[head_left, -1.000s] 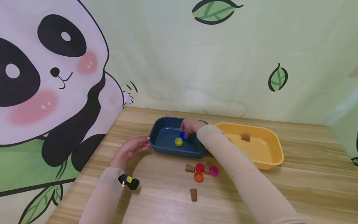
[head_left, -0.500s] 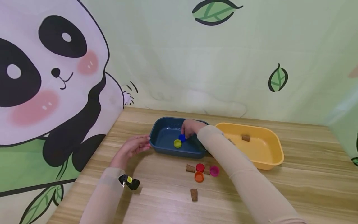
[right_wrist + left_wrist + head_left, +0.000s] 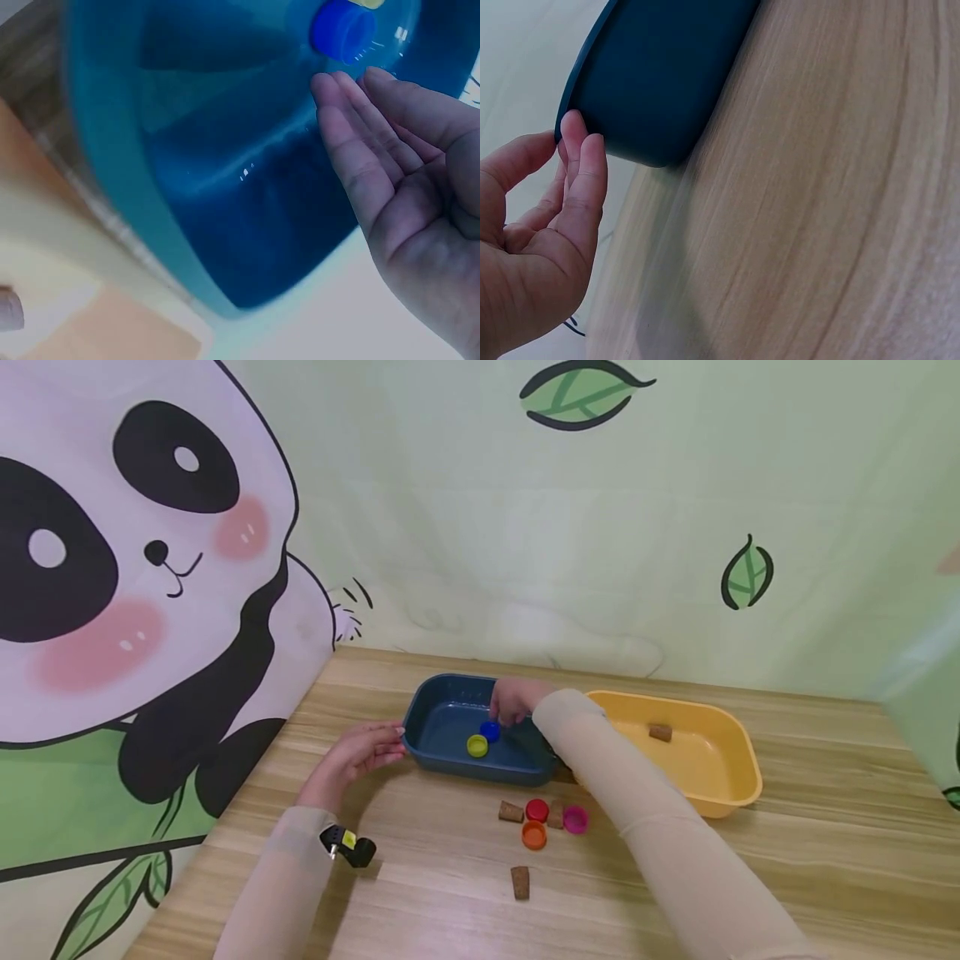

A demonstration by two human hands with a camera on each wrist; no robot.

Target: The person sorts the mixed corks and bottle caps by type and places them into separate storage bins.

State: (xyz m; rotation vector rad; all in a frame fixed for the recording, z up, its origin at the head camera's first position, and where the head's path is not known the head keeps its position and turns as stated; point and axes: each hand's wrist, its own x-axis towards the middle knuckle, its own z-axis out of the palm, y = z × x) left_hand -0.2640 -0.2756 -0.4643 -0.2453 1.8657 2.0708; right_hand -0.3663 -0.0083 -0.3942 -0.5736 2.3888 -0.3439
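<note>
On a table (image 3: 420,893), the left tub (image 3: 480,770) stands beside the right tub (image 3: 697,777), a backdrop (image 3: 480,568) behind both. Two caps (image 3: 477,746) lie in the left tub, one cork (image 3: 660,732) in the right. In front, three more caps (image 3: 534,835) cluster with two corks (image 3: 511,812); another cork (image 3: 521,882) lies nearer. The left hand (image 3: 356,752) is at the left tub's left end, the right hand (image 3: 517,700) over its right half.

The head view shows five caps (image 3: 477,746), four corks (image 3: 521,882) and two trays (image 3: 697,770)
</note>
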